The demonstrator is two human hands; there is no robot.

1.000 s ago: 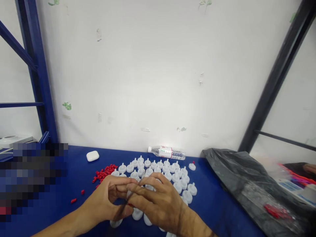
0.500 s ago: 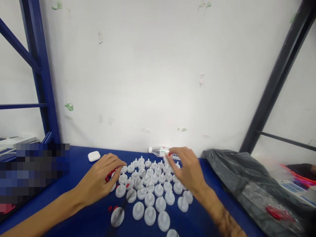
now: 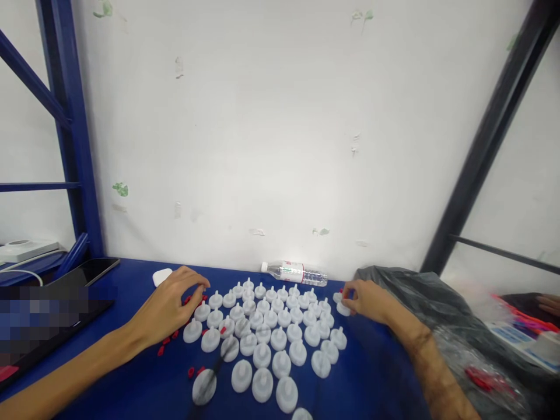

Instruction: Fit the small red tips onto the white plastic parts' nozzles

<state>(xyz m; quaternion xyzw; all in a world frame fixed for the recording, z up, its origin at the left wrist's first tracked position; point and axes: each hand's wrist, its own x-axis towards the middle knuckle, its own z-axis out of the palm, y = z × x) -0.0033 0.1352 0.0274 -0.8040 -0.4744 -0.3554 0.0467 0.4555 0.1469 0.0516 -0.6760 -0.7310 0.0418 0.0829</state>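
Many round white pieces with thin upright stems (image 3: pixel 262 356) stand on the blue tabletop (image 3: pixel 144 379). At the right edge of the group, my right hand (image 3: pixel 365 297) pinches a white piece (image 3: pixel 343 308); a bit of red shows by its fingertips. My left hand (image 3: pixel 175 300) is at the left edge, over small red caps (image 3: pixel 188 303), fingers curved with a gap between thumb and index; part of the red pile is hidden under it. More red caps (image 3: pixel 161 350) lie loose nearer me.
A clear plastic bottle (image 3: pixel 293 273) lies by the wall. A white case (image 3: pixel 161 276) sits behind my left hand. Black plastic bags (image 3: pixel 402 286) and a clear bag with red pieces (image 3: pixel 490 379) lie right. Phones (image 3: pixel 94 269) are at left; a person's hand (image 3: pixel 549 304) shows far right.
My right hand has moved right, from above the white pieces down to the table at their right edge. My left hand has shifted slightly left, uncovering more red caps.
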